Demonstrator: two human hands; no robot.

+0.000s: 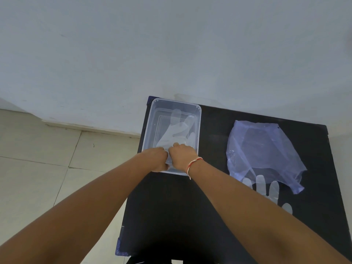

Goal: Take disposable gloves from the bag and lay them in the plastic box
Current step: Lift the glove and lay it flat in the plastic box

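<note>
A clear plastic box point(199, 119) stands at the far left of the black table. A thin translucent glove point(177, 128) lies spread inside it, fingers pointing away from me. My left hand point(157, 159) and my right hand point(182, 156) meet at the box's near end, both pinching the glove's cuff. A bluish plastic bag point(262, 149) lies flat to the right. Another translucent glove point(266, 189) lies on the table just below the bag, partly hidden by my right forearm.
The black table point(190, 216) stands against a pale wall point(171, 54). Light floor tiles point(47, 168) lie to the left of the table. A red and white thread is tied around my right wrist point(193, 164).
</note>
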